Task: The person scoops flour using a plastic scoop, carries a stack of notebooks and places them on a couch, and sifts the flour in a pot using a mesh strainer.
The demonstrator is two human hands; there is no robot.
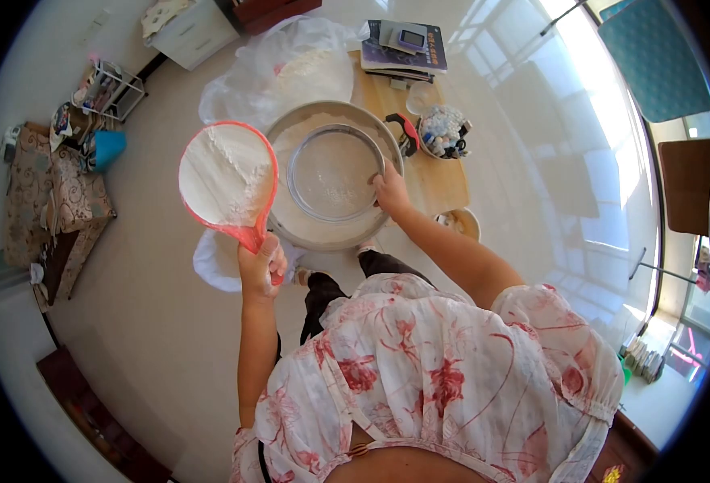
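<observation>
My left hand [261, 267] is wrapped round the handle of a red water scoop [248, 234], holding it up left of a large metal basin [284, 127]. White flour [224, 173] fills the scoop nearly to its rim. With the fingers of my right hand [390, 191] I grip the right rim of a round metal sieve [292, 182]. The sieve is over the basin, and a little white powder shows on its mesh. Whether the sieve rests on anything is unclear. A pale layer, seemingly flour, covers the basin's inside.
A clear plastic bag [238, 84] of white powder lies beyond the basin. A wooden board [443, 183] at right carries books [427, 58], a small device [412, 39] and a bowl of small items [445, 133]. Another white bag [214, 262] sits near my feet, a bowl [469, 223] at right.
</observation>
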